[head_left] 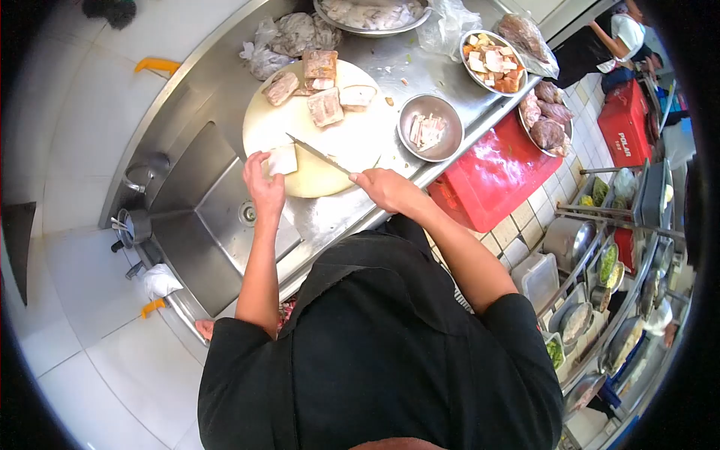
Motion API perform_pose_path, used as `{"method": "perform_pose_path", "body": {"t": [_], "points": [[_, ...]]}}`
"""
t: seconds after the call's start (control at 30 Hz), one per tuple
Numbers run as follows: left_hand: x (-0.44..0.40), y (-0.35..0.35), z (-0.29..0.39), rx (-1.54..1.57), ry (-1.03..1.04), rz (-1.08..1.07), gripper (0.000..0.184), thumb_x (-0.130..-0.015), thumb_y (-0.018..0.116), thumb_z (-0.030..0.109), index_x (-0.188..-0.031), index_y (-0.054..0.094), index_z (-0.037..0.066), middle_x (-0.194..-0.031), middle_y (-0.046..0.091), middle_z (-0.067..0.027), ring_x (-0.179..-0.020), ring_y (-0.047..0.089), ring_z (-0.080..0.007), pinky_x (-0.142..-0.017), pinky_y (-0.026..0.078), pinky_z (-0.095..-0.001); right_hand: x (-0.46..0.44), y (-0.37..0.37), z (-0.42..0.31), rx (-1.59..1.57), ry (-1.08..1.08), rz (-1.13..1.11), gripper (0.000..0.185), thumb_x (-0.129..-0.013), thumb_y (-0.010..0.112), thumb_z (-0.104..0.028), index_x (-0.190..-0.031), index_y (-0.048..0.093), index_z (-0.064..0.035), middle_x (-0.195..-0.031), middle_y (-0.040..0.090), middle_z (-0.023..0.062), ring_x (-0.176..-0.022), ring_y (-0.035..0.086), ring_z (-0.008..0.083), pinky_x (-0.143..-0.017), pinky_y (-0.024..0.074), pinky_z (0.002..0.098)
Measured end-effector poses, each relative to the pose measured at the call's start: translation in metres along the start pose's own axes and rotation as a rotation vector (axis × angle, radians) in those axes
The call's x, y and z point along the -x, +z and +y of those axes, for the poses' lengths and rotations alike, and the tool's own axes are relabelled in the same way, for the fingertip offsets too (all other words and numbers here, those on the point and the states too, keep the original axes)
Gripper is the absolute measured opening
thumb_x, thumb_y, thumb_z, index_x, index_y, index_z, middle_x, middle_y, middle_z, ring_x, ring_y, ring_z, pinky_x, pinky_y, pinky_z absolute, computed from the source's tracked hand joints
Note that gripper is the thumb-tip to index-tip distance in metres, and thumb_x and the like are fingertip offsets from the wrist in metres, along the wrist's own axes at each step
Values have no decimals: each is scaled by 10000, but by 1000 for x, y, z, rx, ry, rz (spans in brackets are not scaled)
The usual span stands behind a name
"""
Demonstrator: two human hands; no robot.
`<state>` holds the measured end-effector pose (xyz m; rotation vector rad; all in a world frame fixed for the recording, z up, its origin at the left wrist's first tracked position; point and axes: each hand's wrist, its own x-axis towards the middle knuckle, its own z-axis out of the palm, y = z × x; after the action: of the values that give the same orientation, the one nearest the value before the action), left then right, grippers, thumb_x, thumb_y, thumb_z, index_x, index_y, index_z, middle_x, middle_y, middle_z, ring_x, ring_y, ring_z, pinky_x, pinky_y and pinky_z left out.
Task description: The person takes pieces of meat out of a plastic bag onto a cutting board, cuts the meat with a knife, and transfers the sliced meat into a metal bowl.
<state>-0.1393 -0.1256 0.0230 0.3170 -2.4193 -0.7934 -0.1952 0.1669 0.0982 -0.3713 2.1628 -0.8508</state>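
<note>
On the round cutting board [360, 146], my left hand [264, 184] has its fingers curled against the edge of a pale, flat piece of meat [283, 160]. My right hand [386, 189] is closed around the handle of a knife [319, 153]. The blade lies across the board, its tip just above the pale piece; whether it touches is unclear. Farther back on the board are several cooked meat blocks, among them a tall block [320, 65] and a nearer one [325, 107]. A metal bowl [454, 142] right of the board holds pale meat strips [427, 132].
A steel sink [217, 202] is at the left. Behind the board stand a plastic bag [289, 34] and a large metal basin [375, 31]. Another bowl [494, 84] holds cut chunks. A red crate [487, 184] is beside the counter. Another person [626, 37] stands at far right.
</note>
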Motion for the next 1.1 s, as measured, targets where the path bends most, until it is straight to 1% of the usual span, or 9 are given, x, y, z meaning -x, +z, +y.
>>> {"method": "perform_pose_path", "body": {"t": [0.07,0.2,0.3,0.4,0.6,0.8,0.93,1.03,1.1], "points": [[-21,-9,23,89,100,-104,292,-778,743,82,-1068,719,49,-1211,668,-146,-1159,606,-332,-1034,450,-454,4,8,-5,82,-64,70,634,-1095,369,-507,-1045,712,24,-1002,721,295,-1025,672,473,-934,497,551],[-77,-20,79,-159,188,-633,184,-810,760,186,-955,809,83,-999,761,-96,-1072,666,-283,-1013,451,-454,16,17,-15,138,-51,132,611,-1097,383,-494,-1047,703,23,-962,725,290,-974,691,472,-905,516,564],[-111,-4,69,-200,61,-1040,173,-786,788,228,-903,833,109,-876,781,-91,-900,714,-276,-918,499,-420,14,24,-10,208,-103,181,587,-1098,392,-488,-1036,699,8,-905,725,285,-912,704,472,-848,540,562],[-133,6,61,-127,55,-1216,191,-757,817,229,-910,836,117,-834,780,-113,-777,721,-293,-819,538,-397,16,29,-9,218,-124,210,572,-1099,397,-486,-1027,689,0,-853,721,280,-865,710,471,-805,554,562],[-143,20,68,-197,331,-1295,185,-750,827,237,-904,824,136,-866,780,-103,-828,733,-295,-791,561,-409,16,33,-12,238,-102,209,579,-1098,394,-501,-1044,679,0,-839,717,280,-855,711,476,-807,553,566],[-132,33,56,-204,690,-1064,159,-878,715,185,-988,773,88,-947,735,-97,-914,711,-326,-807,564,-426,15,33,-8,239,-145,239,584,-1097,394,-502,-1027,681,2,-828,719,273,-847,715,468,-801,556,563],[-109,60,39,-45,522,-977,228,-901,667,166,-1088,726,51,-1036,707,-122,-970,689,-351,-895,558,-442,21,40,-13,322,-126,257,556,-1093,415,-492,-1027,686,-11,-794,722,249,-805,728,443,-776,563,566],[-105,67,41,50,543,-953,274,-887,676,172,-1130,716,51,-1072,704,-129,-1031,677,-349,-906,554,-432,28,45,-7,369,-188,316,514,-1087,440,-482,-1060,684,-31,-767,725,229,-762,733,428,-757,570,570],[-105,66,51,-78,510,-1008,297,-887,689,201,-1143,719,52,-1111,690,-151,-1093,665,-334,-962,535,-434,37,41,-6,359,-166,287,500,-1085,447,-483,-1129,665,-36,-770,728,230,-758,730,440,-759,576,570]]}}
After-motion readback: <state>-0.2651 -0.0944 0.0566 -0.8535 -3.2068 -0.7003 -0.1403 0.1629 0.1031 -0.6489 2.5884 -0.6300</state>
